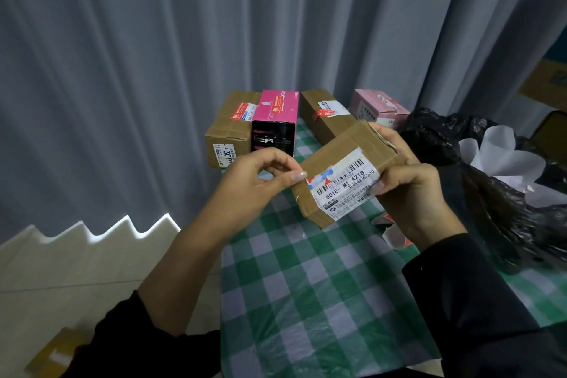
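The parcel (346, 144) hangs above the worktop (306, 285). The left hand (257, 184) pinches the left corner of the label (343, 187), and the right hand (411, 190) curls its fingers round the parcel's right end. A sharp pull could shred the label or twist the parcel loose.

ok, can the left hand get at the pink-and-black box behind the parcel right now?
Probably yes. The pink-and-black box stands just beyond the left hand with nothing between them. But that hand pinches the parcel, so it must let go first; the right hand grips it too.
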